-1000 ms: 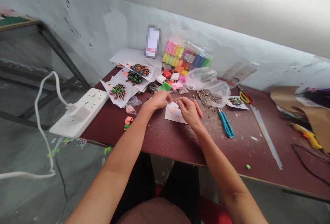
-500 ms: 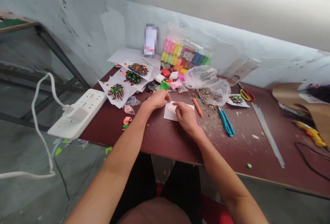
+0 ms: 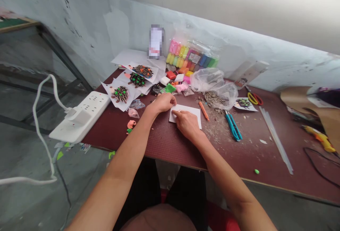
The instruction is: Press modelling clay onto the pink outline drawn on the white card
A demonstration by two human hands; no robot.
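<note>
A small white card point(image 3: 196, 113) lies on the dark red table between my hands. My left hand point(image 3: 165, 102) rests at its upper left corner with the fingers curled in; whatever they may hold is hidden. Over the card's left part, my right hand point(image 3: 186, 122) stretches its index finger onto the surface, the other fingers bent beneath. The peach-coloured shape on the card is now mostly covered by that hand. Just right of the card lies an orange stick of clay point(image 3: 204, 111). Lumps of peach and green clay point(image 3: 130, 125) sit left of my left forearm.
Behind are sheets with seed hedgehogs point(image 3: 120, 94), packs of coloured clay point(image 3: 183, 57) and a plastic bag of striped seeds point(image 3: 214, 98). To the right lie a teal cutter point(image 3: 233, 126), scissors point(image 3: 255, 98), glue sticks point(image 3: 276, 139) and a yellow glue gun point(image 3: 320, 138). A power strip point(image 3: 82, 116) stands left.
My right hand has shifted left and slightly down over the card, its index finger now pointing left across the peach shape. The card has turned slightly. My left hand has hardly moved.
</note>
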